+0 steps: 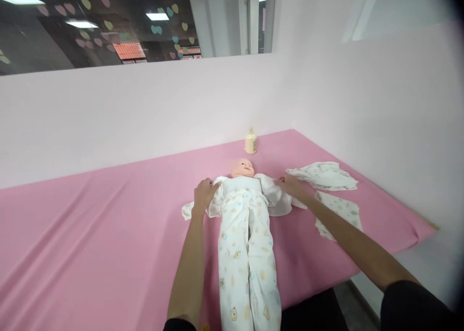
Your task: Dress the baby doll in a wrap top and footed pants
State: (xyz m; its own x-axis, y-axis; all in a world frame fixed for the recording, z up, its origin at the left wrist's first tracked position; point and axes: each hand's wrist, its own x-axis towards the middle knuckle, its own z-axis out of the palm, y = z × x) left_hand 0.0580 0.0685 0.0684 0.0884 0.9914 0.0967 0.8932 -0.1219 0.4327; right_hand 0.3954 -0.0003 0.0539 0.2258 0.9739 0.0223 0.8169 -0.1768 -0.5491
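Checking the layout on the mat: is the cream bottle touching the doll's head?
Apart. The head view shows a strip of bare pink mat between the cream bottle and the top of the doll's head.

You find no text you can read here: the cream bottle (251, 141) at twelve o'clock shows a label too blurred to make out.
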